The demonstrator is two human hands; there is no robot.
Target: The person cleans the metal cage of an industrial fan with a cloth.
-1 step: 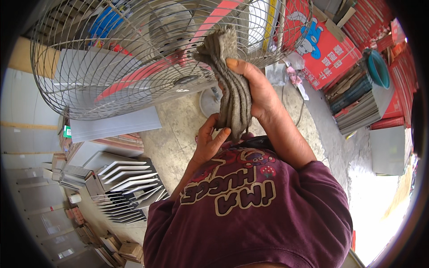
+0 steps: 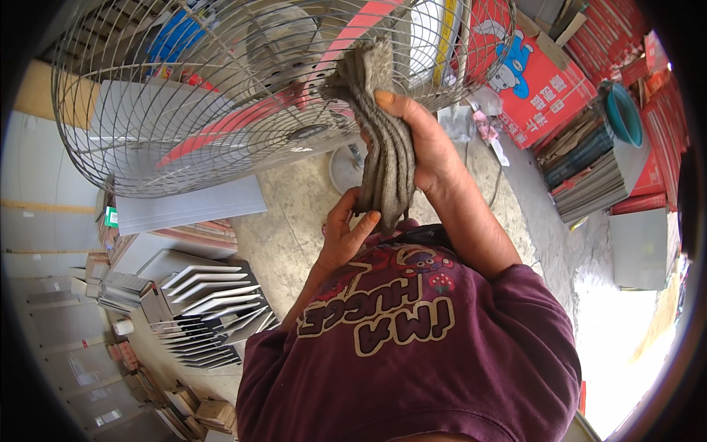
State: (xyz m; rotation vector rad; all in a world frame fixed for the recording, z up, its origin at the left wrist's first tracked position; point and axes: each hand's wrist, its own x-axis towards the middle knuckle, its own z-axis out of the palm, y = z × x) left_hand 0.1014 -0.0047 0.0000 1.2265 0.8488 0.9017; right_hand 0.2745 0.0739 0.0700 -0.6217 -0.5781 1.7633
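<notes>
A grey-brown folded cloth (image 2: pixel 388 158), thick and ribbed with several layers, is held upright in front of my chest. My right hand (image 2: pixel 427 140) grips its right side around the middle, thumb pressed on the front near the top. Lower down, my left hand (image 2: pixel 343 234) holds the bottom left part, with thumb and fingers around the edge. The fingers behind the cloth are mostly hidden. Just beyond the cloth stands a large fan (image 2: pixel 308 132) with a wire cage and red blades; the cloth's upper end overlaps the cage in view, and I cannot tell whether they touch.
At the left, thin panels stand in a black rack (image 2: pixel 213 313), near a grey board (image 2: pixel 195 208). Red printed cartons (image 2: pixel 541 88) and a teal basin (image 2: pixel 624 114) on stacked sheets are at the right. Small wooden pieces (image 2: pixel 213 414) lie at lower left.
</notes>
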